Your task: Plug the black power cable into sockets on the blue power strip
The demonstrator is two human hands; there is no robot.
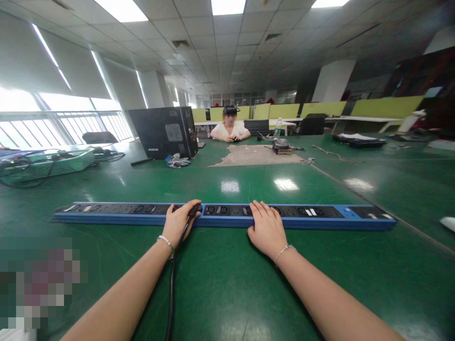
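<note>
A long blue power strip [227, 221] with black sockets lies crosswise on the green table in front of me. My left hand [177, 221] is closed around a black plug [195, 210] at the top of the strip, left of its middle. From the plug a thick black cord [172, 284] runs down past my wrist toward the near edge of the view. Whether the plug sits in a socket is hidden by my fingers. My right hand [266, 225] grips the strip right of the middle, fingers over the top and thumb at the near side.
Beyond the strip stand a black computer case [161, 132], a crumpled glove [177, 161] and a green basket [67, 163] with cables. Across the green table [227, 274] sits another person [230, 128], near a bottle [277, 128] and a round metal device [281, 145].
</note>
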